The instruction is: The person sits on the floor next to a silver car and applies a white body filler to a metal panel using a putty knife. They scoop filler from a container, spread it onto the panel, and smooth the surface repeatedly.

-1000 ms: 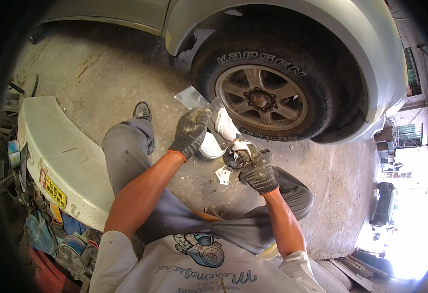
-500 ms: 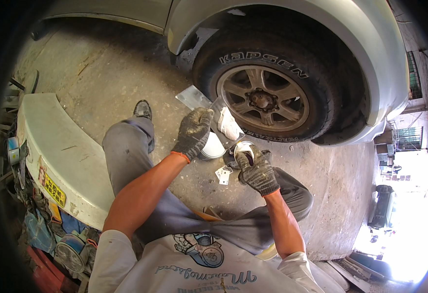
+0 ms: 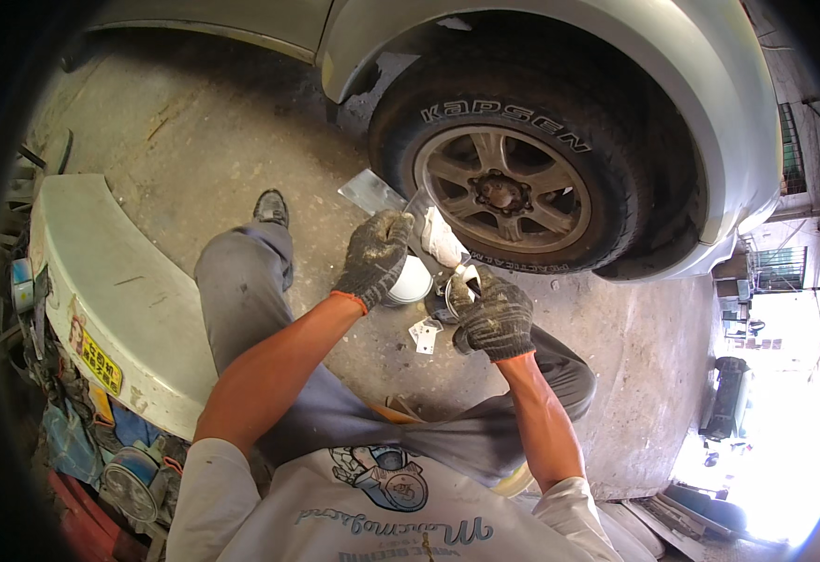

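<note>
My left hand [image 3: 375, 251], in a dark, stained work glove, is closed on a flat grey sheet [image 3: 370, 190]. White paste-like material [image 3: 442, 238] lies in a lump at the sheet's right side, near the wheel. A white round container [image 3: 412, 283] stands on the floor just beyond that hand's glove. My right hand [image 3: 494, 317], gloved too, is closed at the near end of the paste. A small whitish curved object [image 3: 464, 283] shows at its fingertips, with a dark part against the glove; its kind is unclear. Small white cards [image 3: 425, 334] lie on the floor between my hands.
A tyre with a spoked wheel [image 3: 503, 192] stands close ahead, under a pale vehicle's fender [image 3: 709, 75]. To my left rests a large pale curved body panel [image 3: 115, 290] beside piled parts, including a round lamp [image 3: 132, 487]. My shoe [image 3: 270, 208] is on the concrete floor.
My right hand has turned slightly and shifted a little left, and the whitish object at its fingertips has tilted. My left hand and the sheet have barely moved.
</note>
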The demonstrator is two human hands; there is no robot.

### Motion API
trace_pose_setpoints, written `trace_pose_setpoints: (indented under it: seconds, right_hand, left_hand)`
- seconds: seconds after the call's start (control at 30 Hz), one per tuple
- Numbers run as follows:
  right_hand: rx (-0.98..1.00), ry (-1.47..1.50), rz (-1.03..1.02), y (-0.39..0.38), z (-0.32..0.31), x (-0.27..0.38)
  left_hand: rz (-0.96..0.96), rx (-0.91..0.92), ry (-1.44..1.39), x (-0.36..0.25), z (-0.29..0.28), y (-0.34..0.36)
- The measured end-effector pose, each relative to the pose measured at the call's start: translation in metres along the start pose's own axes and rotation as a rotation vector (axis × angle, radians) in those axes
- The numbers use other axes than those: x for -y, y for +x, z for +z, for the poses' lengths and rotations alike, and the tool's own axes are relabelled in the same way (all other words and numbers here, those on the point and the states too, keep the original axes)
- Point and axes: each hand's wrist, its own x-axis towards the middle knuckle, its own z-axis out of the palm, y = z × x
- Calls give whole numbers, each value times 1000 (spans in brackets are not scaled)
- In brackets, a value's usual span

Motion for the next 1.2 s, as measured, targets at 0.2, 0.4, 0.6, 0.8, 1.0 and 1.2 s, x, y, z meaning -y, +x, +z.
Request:
trace_pose_setpoints:
  seconds: [0.2,0.4,0.6,0.8,1.0,1.2]
  right_hand:
    - [-7,-32,-12,3,5,1]
    - [108,-49,-41,2,-1,7]
    - [181,-104,43,3,-2,11]
    - [289,-173,88,6,-3,12]
    - [317,-180,59,10,-7,12]
    - [363,-201,-1,16,-16,19]
  left_hand:
    - [-12,-16,-35,-2,0,-1]
    - [-2,-16,-49,-2,0,-1]
    - [-15,0,-25,-1,0,0]
    - [6,-25,-21,-1,1,-1]
    - [-26,-9,-52,-2,1,-1]
    - [-11,-15,-41,0,2,-1]
